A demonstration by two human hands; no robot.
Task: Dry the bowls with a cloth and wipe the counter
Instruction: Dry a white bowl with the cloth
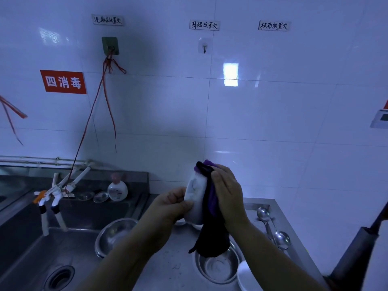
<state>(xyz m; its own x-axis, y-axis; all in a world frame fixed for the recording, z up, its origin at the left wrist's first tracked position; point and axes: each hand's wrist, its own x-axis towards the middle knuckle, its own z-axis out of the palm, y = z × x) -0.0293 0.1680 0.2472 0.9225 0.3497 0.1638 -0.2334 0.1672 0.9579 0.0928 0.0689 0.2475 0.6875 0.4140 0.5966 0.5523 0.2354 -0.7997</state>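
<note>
The white bowl (194,198) is held above the steel table (168,257), the left hand (168,208) gripping its rim while the right hand (227,194) presses a dark cloth (210,234) against it with fingers curled. Drying is underway; next, apparently, rotate, then set down. A red wall sign (63,82) reads "四消毒"; the handwritten labels are unclear.

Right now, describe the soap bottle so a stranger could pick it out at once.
Start at the steel sink on the left and follow its back ledge to the right corner under the white tiled wall. The soap bottle stands there, just right of two small clear dishes. It is the only upright, round white bottle with a pinkish top.
</note>
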